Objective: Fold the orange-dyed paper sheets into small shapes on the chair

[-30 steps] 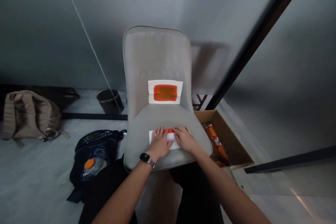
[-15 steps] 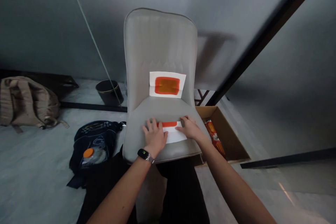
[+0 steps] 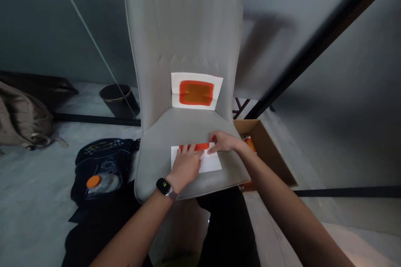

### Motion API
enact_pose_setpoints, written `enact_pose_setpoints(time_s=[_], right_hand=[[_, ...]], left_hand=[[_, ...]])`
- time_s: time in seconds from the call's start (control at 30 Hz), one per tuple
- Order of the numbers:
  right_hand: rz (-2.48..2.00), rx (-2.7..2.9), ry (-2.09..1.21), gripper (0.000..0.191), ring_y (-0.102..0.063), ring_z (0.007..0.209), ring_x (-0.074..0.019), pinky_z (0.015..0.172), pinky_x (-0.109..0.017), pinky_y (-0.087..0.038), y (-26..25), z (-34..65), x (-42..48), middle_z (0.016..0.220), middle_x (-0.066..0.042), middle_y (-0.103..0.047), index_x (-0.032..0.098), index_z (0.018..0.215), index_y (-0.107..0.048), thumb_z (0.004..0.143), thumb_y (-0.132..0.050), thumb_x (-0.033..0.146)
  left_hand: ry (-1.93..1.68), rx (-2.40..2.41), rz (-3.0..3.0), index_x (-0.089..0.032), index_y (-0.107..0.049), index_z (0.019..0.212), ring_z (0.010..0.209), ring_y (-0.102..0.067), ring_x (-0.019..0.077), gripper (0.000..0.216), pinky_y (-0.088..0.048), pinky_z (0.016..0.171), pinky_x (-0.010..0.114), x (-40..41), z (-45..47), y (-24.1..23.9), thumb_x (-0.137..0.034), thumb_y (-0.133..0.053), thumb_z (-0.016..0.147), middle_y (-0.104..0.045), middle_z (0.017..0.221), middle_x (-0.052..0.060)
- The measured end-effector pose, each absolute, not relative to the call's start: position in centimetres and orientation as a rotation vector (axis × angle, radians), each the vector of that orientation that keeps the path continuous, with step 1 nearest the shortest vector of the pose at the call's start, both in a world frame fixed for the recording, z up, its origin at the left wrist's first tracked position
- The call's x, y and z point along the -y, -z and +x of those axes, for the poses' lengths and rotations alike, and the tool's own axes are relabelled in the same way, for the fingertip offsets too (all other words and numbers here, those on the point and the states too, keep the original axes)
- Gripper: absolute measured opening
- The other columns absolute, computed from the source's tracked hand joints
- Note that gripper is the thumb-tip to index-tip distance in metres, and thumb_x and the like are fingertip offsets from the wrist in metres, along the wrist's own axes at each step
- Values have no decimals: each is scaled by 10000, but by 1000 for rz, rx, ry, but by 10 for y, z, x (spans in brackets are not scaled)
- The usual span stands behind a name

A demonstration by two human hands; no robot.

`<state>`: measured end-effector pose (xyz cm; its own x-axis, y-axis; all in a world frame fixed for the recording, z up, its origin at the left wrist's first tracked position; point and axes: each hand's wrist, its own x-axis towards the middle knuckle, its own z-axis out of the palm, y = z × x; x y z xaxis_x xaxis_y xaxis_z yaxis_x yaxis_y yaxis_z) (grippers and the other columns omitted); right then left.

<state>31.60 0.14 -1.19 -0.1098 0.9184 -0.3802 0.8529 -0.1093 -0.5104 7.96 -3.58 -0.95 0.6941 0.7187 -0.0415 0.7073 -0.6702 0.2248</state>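
Note:
A white sheet of paper [image 3: 211, 162] lies folded on the chair seat, with an orange strip showing along its far edge. My left hand [image 3: 188, 162] presses flat on the sheet's left half, fingers stretched forward, a watch on its wrist. At the upper right corner, my right hand [image 3: 222, 142] has bent fingers beyond the far edge and its thumb on the paper, pinching it. Behind them, a second paper [image 3: 175, 99] bearing an orange and brown rectangle leans against the backrest. Both rest on a grey padded chair [image 3: 188, 123].
To the right stands an open cardboard box [image 3: 272, 154] with orange packets inside. On the left floor are a dark blue bag [image 3: 100, 150] with an orange-capped bottle [image 3: 105, 182], a black bin [image 3: 120, 104] and a beige backpack [image 3: 25, 117]. A glass wall rises behind the chair.
My view has moved closer to the chair. My left hand's fingers have drawn together and reach farther over the sheet; my right hand stays at its upper right corner.

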Motion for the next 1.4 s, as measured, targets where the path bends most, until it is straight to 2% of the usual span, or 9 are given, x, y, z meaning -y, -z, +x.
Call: enact_pose_setpoints(time_s=[0.17, 0.3, 0.37, 0.53, 0.7, 0.83, 0.97, 1.13, 1.4], right_hand=[[-1982, 1968, -1004, 333, -530, 596, -142, 544, -263, -368, 15, 313, -1, 654, 48, -595, 216, 783, -623, 588, -880, 296], [-1802, 1574, -1040, 399, -549, 558, -130, 521, -244, -393, 35, 312, 29, 661, 66, -620, 215, 1069, -655, 699, -792, 268], [-1806, 1407, -980, 362, -586, 579, -146, 535, -253, -427, 47, 309, 47, 677, 36, -657, 202, 1064, -690, 739, -782, 331], [-1737, 1405, -577, 207, -680, 761, -210, 707, -346, -553, 64, 294, 73, 856, -70, -750, 203, 902, -774, 885, -681, 387], [-1496, 1769, -319, 257, -708, 1104, -244, 1022, -475, -548, 73, 289, 85, 1128, -54, -792, 269, 1102, -797, 992, -565, 259], [-1449, 1941, -309, 357, -634, 1309, -234, 1151, -525, -486, 80, 293, 92, 1317, -31, -724, 299, 1266, -742, 994, -540, 186], [-1432, 2046, -298, 460, -578, 1377, -211, 1214, -524, -431, 81, 296, 94, 1402, -30, -664, 283, 1359, -678, 976, -497, 104], [-1450, 2071, -327, 484, -561, 1391, -226, 1230, -547, -404, 77, 295, 94, 1422, -46, -643, 270, 1383, -660, 964, -500, 88], [-1434, 2091, -316, 443, -563, 1390, -235, 1238, -574, -368, 76, 295, 93, 1413, -84, -648, 234, 1346, -690, 984, -472, 99]], left_hand=[[-51, -1162, 2684, -264, -622, 1417, 1266, -489, 378, 438, -432, 1050, 540, 39, 84, 13, -253, -563, 984, -537, 1448, 137], [-62, -1158, 2690, -272, -594, 1456, 1293, -466, 383, 469, -414, 1070, 556, 41, 84, 17, -251, -542, 990, -518, 1469, 144], [-79, -1161, 2679, -260, -596, 1452, 1301, -458, 383, 463, -403, 1080, 560, 43, 84, 17, -251, -535, 993, -507, 1479, 147], [-137, -1180, 2649, -233, -618, 1417, 1297, -454, 374, 423, -377, 1104, 561, 45, 87, 15, -277, -533, 1005, -525, 1457, 141], [-191, -1070, 2627, -196, -669, 1313, 1228, -512, 306, 342, -419, 1080, 478, 36, 88, 13, -255, -480, 1034, -612, 1349, 103], [-204, -1021, 2604, -188, -675, 1280, 1192, -543, 284, 332, -437, 1055, 456, 25, 85, 11, -228, -445, 1043, -652, 1327, 83], [-239, -1057, 2603, -193, -614, 1384, 1147, -553, 275, 398, -446, 1032, 442, 21, 87, 15, -166, -423, 1036, -654, 1343, 80], [-132, -1034, 2724, -331, -475, 1546, 1191, -511, 306, 622, -431, 1014, 477, 22, 88, 20, -81, -408, 981, -450, 1597, 37], [-7, -1012, 2798, -234, -483, 1555, 1434, -370, 374, 611, -334, 1144, 567, 23, 86, 23, -84, -371, 974, -348, 1686, 27]])
